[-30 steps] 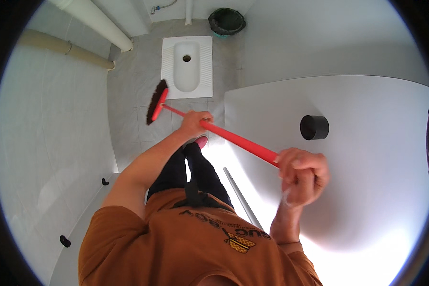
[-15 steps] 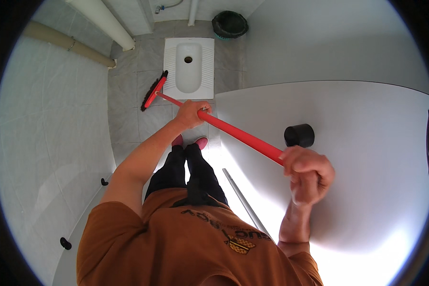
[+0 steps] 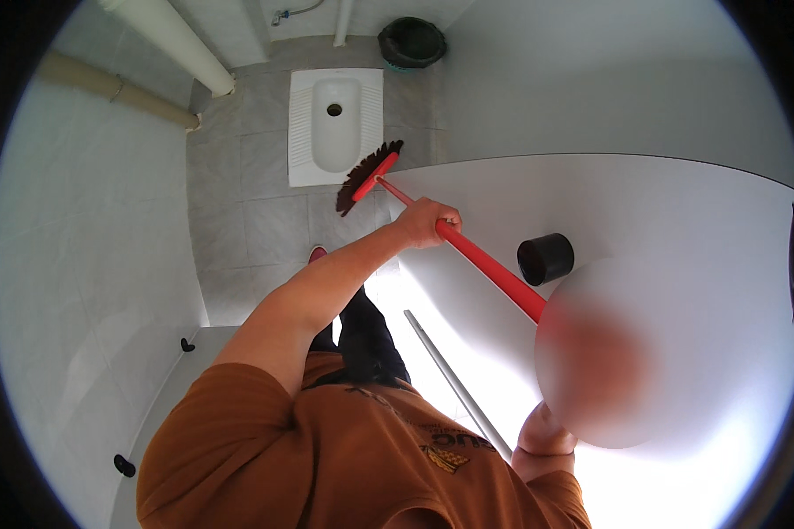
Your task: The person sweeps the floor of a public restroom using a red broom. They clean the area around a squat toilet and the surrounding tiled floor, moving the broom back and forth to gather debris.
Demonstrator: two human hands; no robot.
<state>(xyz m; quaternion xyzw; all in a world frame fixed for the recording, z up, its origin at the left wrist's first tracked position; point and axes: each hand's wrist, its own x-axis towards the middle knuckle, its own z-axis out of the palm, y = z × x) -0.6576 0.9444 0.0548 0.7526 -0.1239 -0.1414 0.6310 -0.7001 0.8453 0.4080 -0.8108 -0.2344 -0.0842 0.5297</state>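
Note:
A red broom (image 3: 494,269) with dark bristles slants across the view. Its head rests by the near right corner of the white squat toilet (image 3: 301,132), bristles toward the toilet. My left hand (image 3: 425,222) is closed round the lower part of the handle, fairly near the head. The handle's upper end runs into my right hand (image 3: 595,366), which is blurred over, so its fingers do not show clearly. Half a second ago that hand was wrapped round the handle's end.
A black-lined bin (image 3: 412,42) stands in the far corner. Pale pipes (image 3: 172,44) run along the left wall. At the right is a grey partition panel (image 3: 679,212) with a black cylindrical fitting (image 3: 545,258). A metal-coloured edge (image 3: 454,379) lies by my legs.
The broom head has swept rightward from the toilet's left side to its near right corner, its bristles now fanned out. My left hand moved right with it; my right hand shifted slightly right and nearer.

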